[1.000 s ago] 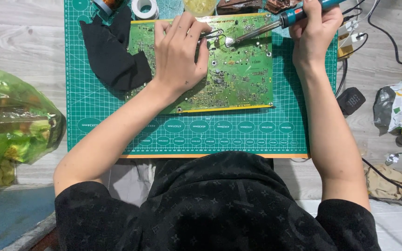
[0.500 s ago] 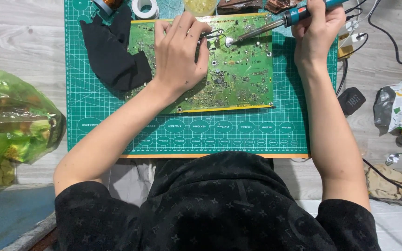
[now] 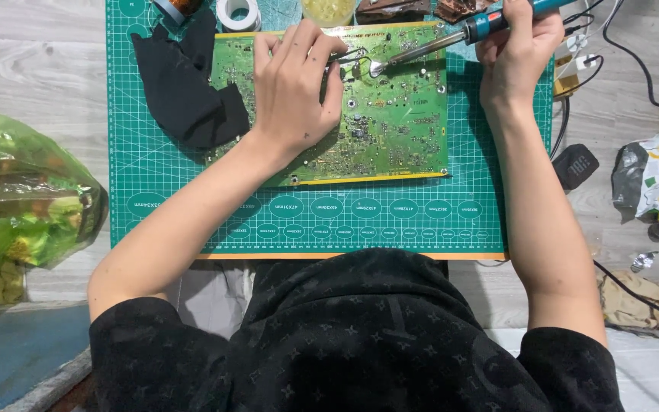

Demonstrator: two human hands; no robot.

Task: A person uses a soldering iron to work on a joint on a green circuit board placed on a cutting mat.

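The green circuit board [image 3: 375, 114] lies flat on the green cutting mat [image 3: 306, 221] at the far middle of the tabletop, and the left hand [image 3: 295, 88] rests on its upper part, fingers pinched around thin metal tweezers [image 3: 348, 56]. The right hand [image 3: 519, 47] has its grip closed on a blue-handled soldering iron [image 3: 451, 40], whose tip meets the board just beside the tweezer points. A black cloth [image 3: 184, 91] lies touching the board's left edge, and a crumpled green plastic bag [image 3: 20, 206] sits well apart.
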